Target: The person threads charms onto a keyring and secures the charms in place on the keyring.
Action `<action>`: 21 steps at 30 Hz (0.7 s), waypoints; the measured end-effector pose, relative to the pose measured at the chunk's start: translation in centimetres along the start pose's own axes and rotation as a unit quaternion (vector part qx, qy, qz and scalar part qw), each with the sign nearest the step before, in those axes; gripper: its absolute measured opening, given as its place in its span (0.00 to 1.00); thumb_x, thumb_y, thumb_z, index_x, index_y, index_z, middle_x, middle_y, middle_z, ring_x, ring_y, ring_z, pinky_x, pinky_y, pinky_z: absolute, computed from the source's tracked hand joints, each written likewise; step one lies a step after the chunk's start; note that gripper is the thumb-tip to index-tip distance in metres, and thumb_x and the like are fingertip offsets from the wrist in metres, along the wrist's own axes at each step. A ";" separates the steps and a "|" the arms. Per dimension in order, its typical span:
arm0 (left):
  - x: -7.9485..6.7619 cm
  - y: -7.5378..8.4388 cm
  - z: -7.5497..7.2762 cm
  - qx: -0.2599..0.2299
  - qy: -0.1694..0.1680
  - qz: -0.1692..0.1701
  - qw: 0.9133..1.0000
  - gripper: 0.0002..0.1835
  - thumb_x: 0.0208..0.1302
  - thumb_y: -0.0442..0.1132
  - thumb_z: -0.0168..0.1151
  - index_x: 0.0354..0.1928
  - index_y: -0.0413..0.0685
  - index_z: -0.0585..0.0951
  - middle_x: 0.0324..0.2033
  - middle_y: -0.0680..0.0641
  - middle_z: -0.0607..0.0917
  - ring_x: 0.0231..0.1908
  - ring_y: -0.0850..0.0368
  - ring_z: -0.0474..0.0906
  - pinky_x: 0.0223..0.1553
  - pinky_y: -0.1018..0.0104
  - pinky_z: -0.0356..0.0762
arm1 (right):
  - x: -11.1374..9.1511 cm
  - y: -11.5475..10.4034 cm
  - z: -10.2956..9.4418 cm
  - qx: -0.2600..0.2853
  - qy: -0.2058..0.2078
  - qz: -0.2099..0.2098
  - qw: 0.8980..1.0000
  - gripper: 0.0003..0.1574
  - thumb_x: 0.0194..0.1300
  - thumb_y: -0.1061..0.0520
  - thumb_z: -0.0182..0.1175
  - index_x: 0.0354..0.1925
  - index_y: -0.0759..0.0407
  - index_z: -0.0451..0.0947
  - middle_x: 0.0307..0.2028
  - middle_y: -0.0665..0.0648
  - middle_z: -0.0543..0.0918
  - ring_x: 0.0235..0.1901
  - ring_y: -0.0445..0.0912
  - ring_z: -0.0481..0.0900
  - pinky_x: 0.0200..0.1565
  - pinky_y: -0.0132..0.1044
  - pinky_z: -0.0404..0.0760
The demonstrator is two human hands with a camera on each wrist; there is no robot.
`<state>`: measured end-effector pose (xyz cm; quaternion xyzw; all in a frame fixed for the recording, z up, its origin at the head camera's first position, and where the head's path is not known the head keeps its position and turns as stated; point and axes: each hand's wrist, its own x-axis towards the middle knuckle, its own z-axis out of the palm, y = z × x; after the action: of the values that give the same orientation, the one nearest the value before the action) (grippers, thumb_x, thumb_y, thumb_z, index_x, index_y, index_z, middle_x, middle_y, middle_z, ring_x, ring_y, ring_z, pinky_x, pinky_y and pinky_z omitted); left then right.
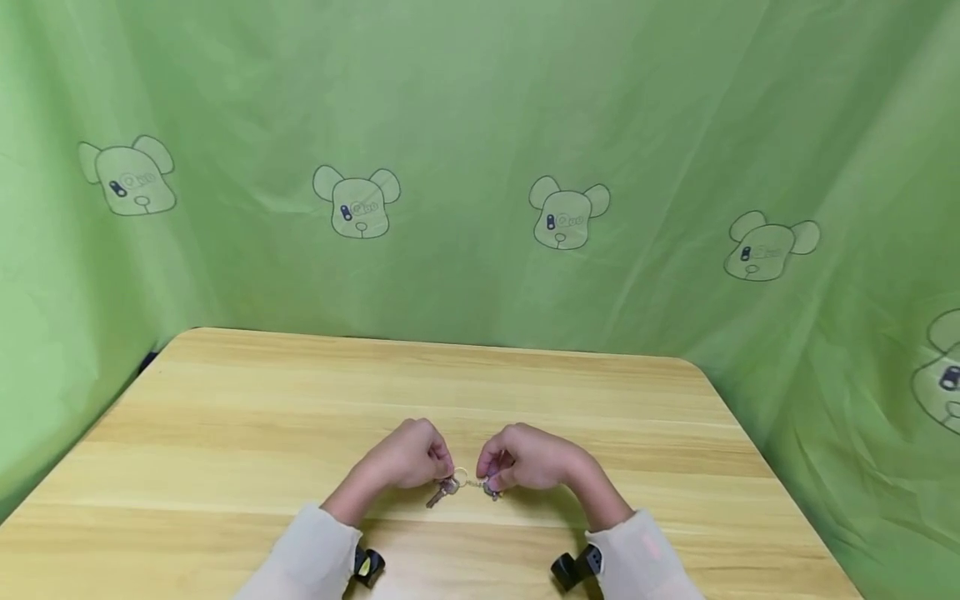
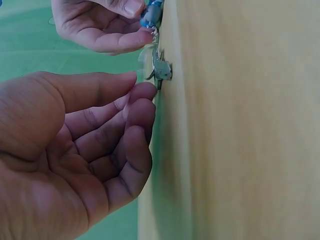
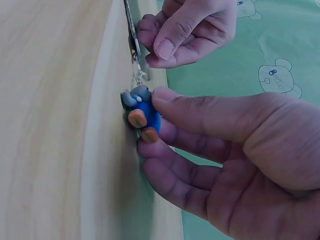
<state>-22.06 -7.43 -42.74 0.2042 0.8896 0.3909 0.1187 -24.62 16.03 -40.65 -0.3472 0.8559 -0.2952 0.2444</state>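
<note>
A keychain stretches between both hands just above the wooden table. My left hand [image 1: 411,454] pinches the key ring [image 1: 462,469] between thumb and forefinger at its left side. From there a metal key [image 1: 435,499] hangs down toward the tabletop. A short chain [image 1: 475,482] links the ring to a small figurine charm [image 3: 152,114], blue with a grey head and orange feet. That charm is held between the thumb and fingers of my right hand [image 1: 532,457]. In the left wrist view, the ring is partly hidden and blurred near the fingertips.
The light wooden table [image 1: 420,375] has rounded far corners. Green curtain [image 1: 465,283] printed with bear faces surrounds its back and sides. Dark wrist cameras [image 1: 369,567] sit beneath both pale sleeves, close to the tabletop.
</note>
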 end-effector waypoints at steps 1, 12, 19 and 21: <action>0.0 -0.1 -0.1 -0.001 0.000 -0.003 1.000 0.09 0.64 0.31 0.69 0.26 0.47 0.88 0.21 0.54 0.86 0.19 0.62 0.70 0.22 0.70 0.68 | 0.0 0.0 0.0 0.001 0.001 0.001 1.000 0.10 0.61 0.68 0.70 0.42 0.60 0.85 0.34 0.53 0.87 0.35 0.40 0.82 0.43 0.31 0.82; -0.1 -0.5 -1.3 0.004 0.031 -0.017 0.999 0.08 0.68 0.36 0.67 0.29 0.45 0.87 0.19 0.51 0.82 0.18 0.61 0.69 0.21 0.69 0.67 | -0.2 0.3 -0.6 -0.029 0.028 0.015 0.999 0.15 0.66 0.63 0.68 0.51 0.61 0.83 0.38 0.50 0.85 0.40 0.43 0.82 0.46 0.36 0.81; -0.1 -1.1 -1.3 0.100 0.083 -0.039 0.991 0.07 0.69 0.39 0.66 0.35 0.43 0.86 0.26 0.50 0.82 0.24 0.57 0.74 0.29 0.61 0.75 | 0.1 0.2 0.2 -0.079 0.109 0.044 0.990 0.19 0.73 0.57 0.62 0.56 0.67 0.80 0.43 0.58 0.85 0.45 0.51 0.82 0.52 0.50 0.82; 0.0 -1.2 -1.3 0.123 0.102 -0.041 0.986 0.08 0.69 0.40 0.66 0.40 0.41 0.87 0.32 0.47 0.85 0.30 0.52 0.80 0.35 0.55 0.80 | 0.2 0.3 0.5 -0.094 0.141 0.060 0.984 0.21 0.74 0.56 0.61 0.58 0.68 0.78 0.47 0.62 0.84 0.50 0.56 0.82 0.56 0.55 0.79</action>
<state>-22.85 -9.02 -42.73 0.1400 0.9459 0.2922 0.0172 -24.56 15.91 -41.31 -0.2716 0.9251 -0.2438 0.1047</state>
